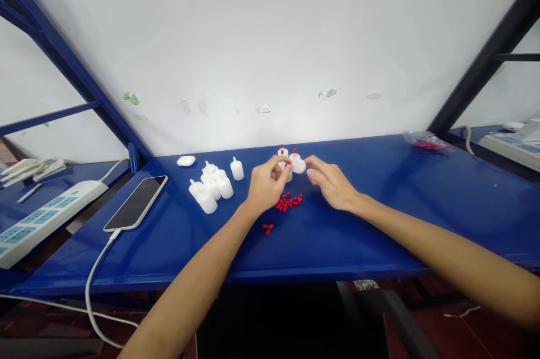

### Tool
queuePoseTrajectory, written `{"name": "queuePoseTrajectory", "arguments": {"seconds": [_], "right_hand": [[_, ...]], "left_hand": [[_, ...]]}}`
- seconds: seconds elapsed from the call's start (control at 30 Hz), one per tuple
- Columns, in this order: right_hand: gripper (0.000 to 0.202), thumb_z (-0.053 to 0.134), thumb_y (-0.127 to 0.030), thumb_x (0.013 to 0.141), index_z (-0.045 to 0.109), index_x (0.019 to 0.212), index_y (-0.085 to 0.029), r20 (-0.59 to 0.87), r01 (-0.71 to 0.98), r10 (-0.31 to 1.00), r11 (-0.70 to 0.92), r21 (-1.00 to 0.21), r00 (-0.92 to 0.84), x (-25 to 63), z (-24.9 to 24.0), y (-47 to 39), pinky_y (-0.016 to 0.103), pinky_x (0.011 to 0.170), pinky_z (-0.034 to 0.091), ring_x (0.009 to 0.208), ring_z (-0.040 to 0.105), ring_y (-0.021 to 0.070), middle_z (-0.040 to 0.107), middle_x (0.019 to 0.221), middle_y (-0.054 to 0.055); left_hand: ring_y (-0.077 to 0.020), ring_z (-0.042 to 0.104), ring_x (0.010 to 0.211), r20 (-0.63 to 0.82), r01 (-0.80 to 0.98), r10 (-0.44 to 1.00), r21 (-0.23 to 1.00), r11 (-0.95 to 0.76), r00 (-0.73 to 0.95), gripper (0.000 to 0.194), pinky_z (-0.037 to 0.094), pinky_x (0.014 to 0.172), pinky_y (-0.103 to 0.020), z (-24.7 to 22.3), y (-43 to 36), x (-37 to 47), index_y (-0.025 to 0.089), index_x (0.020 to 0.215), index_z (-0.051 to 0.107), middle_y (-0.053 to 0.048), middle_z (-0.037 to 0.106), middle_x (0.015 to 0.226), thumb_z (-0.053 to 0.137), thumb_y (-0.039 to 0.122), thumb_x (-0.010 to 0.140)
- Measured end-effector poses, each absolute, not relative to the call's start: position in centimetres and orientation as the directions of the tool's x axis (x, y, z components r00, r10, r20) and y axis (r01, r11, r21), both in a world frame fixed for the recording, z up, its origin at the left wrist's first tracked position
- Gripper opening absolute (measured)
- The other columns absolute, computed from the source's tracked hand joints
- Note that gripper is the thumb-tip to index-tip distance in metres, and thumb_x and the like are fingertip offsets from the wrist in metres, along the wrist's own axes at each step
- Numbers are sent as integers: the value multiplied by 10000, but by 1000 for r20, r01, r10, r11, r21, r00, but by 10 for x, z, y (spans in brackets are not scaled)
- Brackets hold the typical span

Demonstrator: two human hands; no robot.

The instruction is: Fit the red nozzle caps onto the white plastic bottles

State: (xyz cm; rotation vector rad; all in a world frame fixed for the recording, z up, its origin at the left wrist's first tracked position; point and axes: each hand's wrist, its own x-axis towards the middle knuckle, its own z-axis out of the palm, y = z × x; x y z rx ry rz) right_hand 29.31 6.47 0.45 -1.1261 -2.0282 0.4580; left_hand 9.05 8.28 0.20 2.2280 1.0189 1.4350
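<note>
My left hand (266, 183) is closed, thumb and forefinger pinching a small red cap (288, 163). Just to its right, a small white dropper bottle (299, 166) is tipped over, its round base towards the right. The fingertips of my right hand (331, 181) grip that base. Behind my hands stand white bottles with red tips (282, 149), partly covered by my fingers. A loose pile of red caps (288, 202) lies below, between my hands, and a few more red caps (268, 229) lie nearer the front edge.
Several uncapped white bottles (211, 185) cluster on the blue table (379, 190), left of my hands. Further left are a white oval case (186, 161), a cabled phone (137, 203) and a power strip (46, 218). A plastic bag with red pieces (427, 142) lies at back right.
</note>
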Motion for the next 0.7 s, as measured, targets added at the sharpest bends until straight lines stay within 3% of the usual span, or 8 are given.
{"name": "queuePoseTrajectory", "arguments": {"seconds": [0.1, 0.3, 0.43, 0.57, 0.7], "right_hand": [[410, 323, -546, 990, 545, 1081, -213, 457, 584, 849, 519, -624, -266, 296, 3, 70, 309, 670, 366, 635, 526, 182, 552, 700, -16], [350, 338, -495, 997, 532, 1089, -218, 432, 580, 857, 511, -634, -282, 294, -1, 71, 320, 681, 376, 657, 535, 186, 554, 719, -17], [295, 353, -442, 986, 523, 1088, -223, 429, 583, 863, 500, -641, -268, 294, 0, 71, 330, 693, 388, 670, 540, 190, 554, 735, -15], [235, 345, -303, 924, 496, 1086, -222, 445, 550, 858, 508, -663, -256, 294, 1, 73, 328, 679, 400, 679, 519, 191, 563, 775, -1], [232, 399, -286, 883, 528, 1057, -205, 428, 595, 878, 464, -656, -213, 293, 0, 76, 327, 697, 410, 712, 540, 201, 609, 815, 23]], "left_hand": [[-108, 469, 540, 689, 534, 709, 548, -644, 148, 201, 360, 576, -232, 8, 94, 86, 200, 1082, 648, 63, 469, 588, 523, 315, 976], [-163, 607, 732, 650, 717, 699, 331, -614, 298, 268, 402, 674, -272, 7, 106, 82, 218, 1191, 632, -12, 661, 835, 458, 308, 1009], [-198, 647, 802, 571, 774, 718, 210, -597, 399, 316, 430, 701, -289, 4, 107, 83, 238, 1224, 638, -37, 691, 914, 420, 352, 1025], [-203, 655, 795, 550, 794, 735, 196, -576, 397, 380, 450, 705, -296, 8, 102, 82, 229, 1353, 561, -44, 706, 944, 427, 354, 1020], [-183, 638, 778, 508, 698, 653, 134, -704, 561, 274, 449, 710, -284, 13, 92, 77, 199, 1123, 675, -41, 696, 899, 451, 287, 993]]}}
